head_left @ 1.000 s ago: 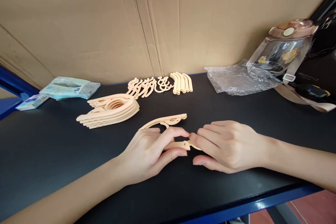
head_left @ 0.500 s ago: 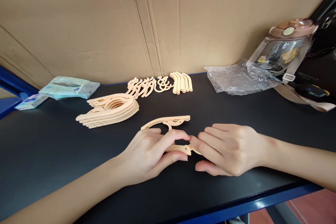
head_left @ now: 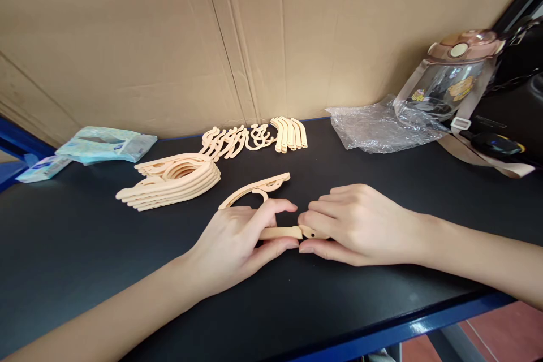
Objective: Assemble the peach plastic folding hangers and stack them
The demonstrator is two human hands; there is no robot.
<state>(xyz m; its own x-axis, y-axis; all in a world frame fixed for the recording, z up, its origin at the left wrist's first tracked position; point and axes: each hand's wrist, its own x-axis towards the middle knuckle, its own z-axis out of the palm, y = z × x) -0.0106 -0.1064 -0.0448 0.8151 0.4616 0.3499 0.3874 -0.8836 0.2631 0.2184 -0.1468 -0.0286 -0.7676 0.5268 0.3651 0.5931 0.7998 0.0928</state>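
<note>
My left hand (head_left: 241,243) is closed round a cream plastic folding clothes hanger (head_left: 254,185). One arm of the hanger curves up beyond my knuckles, and its near arm (head_left: 282,232) sticks out between my thumb and index finger. A small cream piece with a dark hole (head_left: 313,233) meets the end of that near arm; my right hand (head_left: 356,226) pinches it, and its far part is hidden under my fingers. To the left lies a stack of folded hangers (head_left: 182,184), nested one on another.
Loose cream hanger hooks (head_left: 223,141) and curved arm pieces (head_left: 291,133) lie along the cardboard wall (head_left: 148,39). A tissue pack (head_left: 106,144) is at the back left. Clear plastic wrap (head_left: 382,127) and a strapped water bottle (head_left: 453,87) stand at the back right.
My right hand has moved left and slightly up, its thumb now near my left thumb. The small piece now sits against the hanger arm's end, with its hole showing.
</note>
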